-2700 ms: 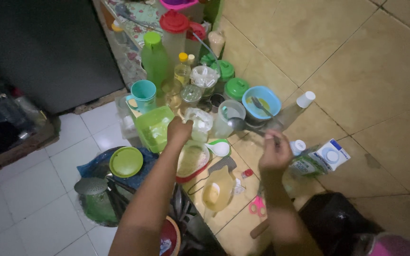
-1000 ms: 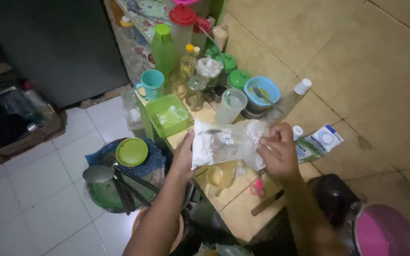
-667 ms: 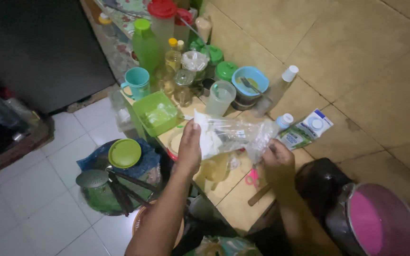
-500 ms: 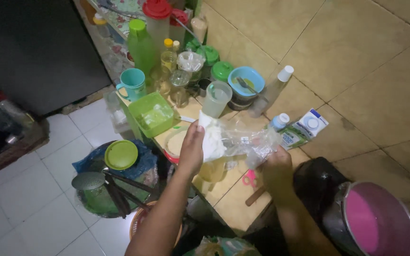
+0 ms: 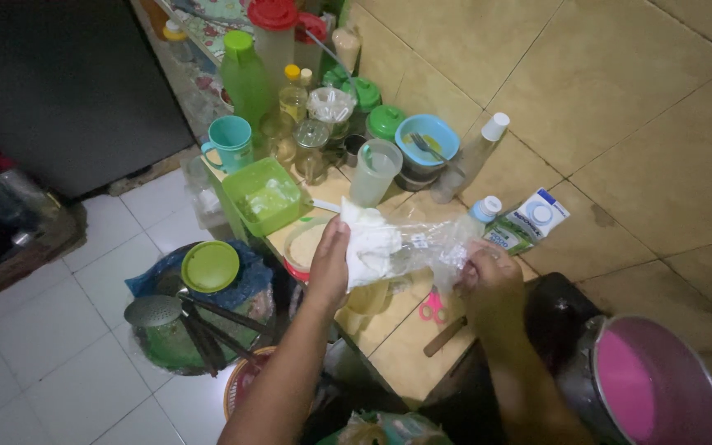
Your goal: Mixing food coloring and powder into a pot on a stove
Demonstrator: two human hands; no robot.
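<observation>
Plastic bag [image 5: 401, 247], clear and holding white powder, is held stretched above the tabletop [image 5: 409, 350], just before the clear cup [image 5: 372, 171]. Since a second ago it has been lowered slightly; left hand [image 5: 330, 264] and right hand [image 5: 488, 276] remain pinched on its ends.

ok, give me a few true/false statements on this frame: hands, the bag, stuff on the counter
1. Both hands hold the clear plastic bag, left hand at one end and right hand at the other. True.
2. The bag holds a white powdery mass near the left hand. True.
3. The teal mug lies tipped on its side. False: it stands upright.
4. The pink scissors are in the right hand. False: they lie on the counter under the bag.
5. The green square container has its lid on. False: it is open.
6. The pot at lower right is pink inside. True.
</observation>
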